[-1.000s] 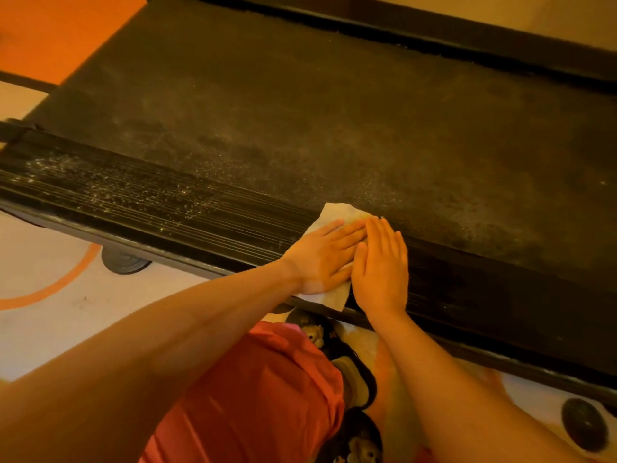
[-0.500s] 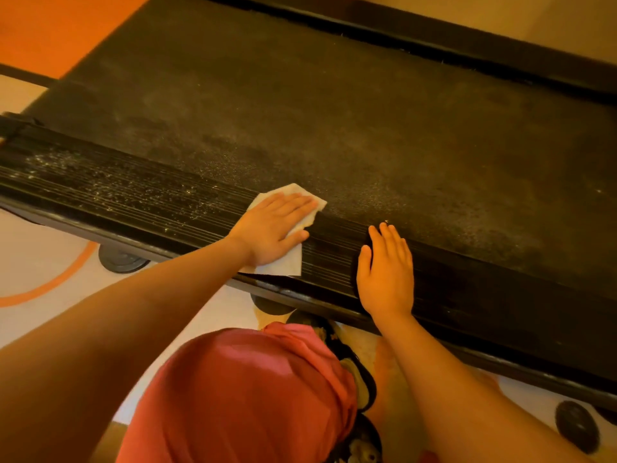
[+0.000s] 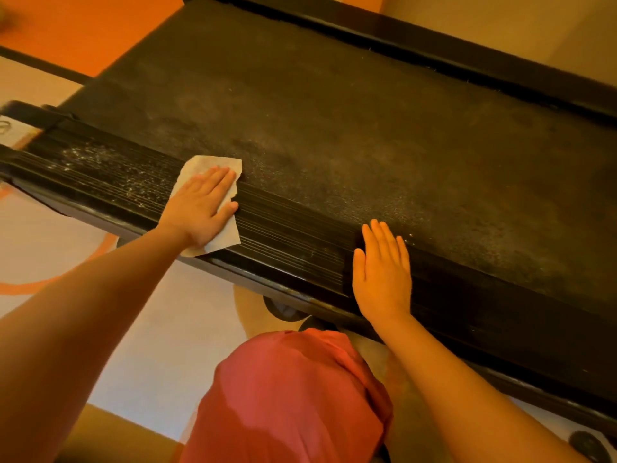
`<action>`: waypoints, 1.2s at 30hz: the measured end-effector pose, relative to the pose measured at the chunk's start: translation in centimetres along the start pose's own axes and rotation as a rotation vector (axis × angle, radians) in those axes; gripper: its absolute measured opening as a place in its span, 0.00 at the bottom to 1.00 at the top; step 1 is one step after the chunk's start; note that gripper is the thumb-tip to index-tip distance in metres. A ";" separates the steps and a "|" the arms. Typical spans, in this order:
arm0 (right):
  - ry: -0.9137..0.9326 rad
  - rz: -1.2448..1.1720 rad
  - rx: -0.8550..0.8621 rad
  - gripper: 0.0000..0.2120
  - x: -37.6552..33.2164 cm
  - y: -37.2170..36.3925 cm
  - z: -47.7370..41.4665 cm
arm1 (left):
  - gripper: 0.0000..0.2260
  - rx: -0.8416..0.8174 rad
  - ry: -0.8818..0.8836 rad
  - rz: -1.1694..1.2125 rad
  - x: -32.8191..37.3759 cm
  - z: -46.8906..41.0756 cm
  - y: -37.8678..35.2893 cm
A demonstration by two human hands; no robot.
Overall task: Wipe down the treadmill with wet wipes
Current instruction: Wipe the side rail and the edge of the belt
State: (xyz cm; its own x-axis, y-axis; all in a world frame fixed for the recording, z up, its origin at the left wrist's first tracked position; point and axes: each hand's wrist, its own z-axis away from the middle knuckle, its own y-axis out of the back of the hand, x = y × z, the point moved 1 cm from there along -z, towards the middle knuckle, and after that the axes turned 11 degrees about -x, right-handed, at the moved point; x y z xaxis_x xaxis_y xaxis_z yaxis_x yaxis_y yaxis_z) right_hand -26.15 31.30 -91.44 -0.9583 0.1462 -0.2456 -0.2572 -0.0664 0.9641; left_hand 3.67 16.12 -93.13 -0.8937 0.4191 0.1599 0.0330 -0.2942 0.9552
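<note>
Flat-fingered left hand [image 3: 200, 208] had slid the wet wipe [image 3: 197, 163] left toward dusty treadmill rail [image 3: 100, 168]; right hand [image 3: 382, 272] lay flat

One view, head-worn, wide-angle. Looks forward and steeply down from above the person's own knee [image 3: 290, 396], which sits in red cloth at frame bottom. Close range: both forearms enter from the lower edge, left hand [image 3: 200, 208] and right hand [image 3: 382, 279] mid-frame. Treadmill [image 3: 367, 145] runs diagonally, upper left to lower right, filling most of the frame. Floor [image 3: 160, 329] shows lower left.
</note>
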 end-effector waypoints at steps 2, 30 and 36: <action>0.106 -0.047 -0.045 0.30 -3.7 0.1 -1.5 | 0.38 -0.003 0.020 0.001 0.1 0.0 0.0; 0.131 0.116 -0.097 0.33 -12.6 -5.1 -5.7 | 0.29 -0.004 0.296 0.079 -6.8 -1.4 1.8; 0.123 0.147 -0.093 0.33 -12.7 -5.0 -5.6 | 0.35 0.046 0.215 0.052 -1.2 2.1 -0.6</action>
State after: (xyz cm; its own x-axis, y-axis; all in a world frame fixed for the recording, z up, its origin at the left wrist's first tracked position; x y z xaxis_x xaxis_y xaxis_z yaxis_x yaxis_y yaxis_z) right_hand -13.39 24.20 -93.67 -0.9929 0.0067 -0.1192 -0.1186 -0.1702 0.9783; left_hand 5.69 17.61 -93.32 -0.9649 0.2105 0.1568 0.0970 -0.2692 0.9582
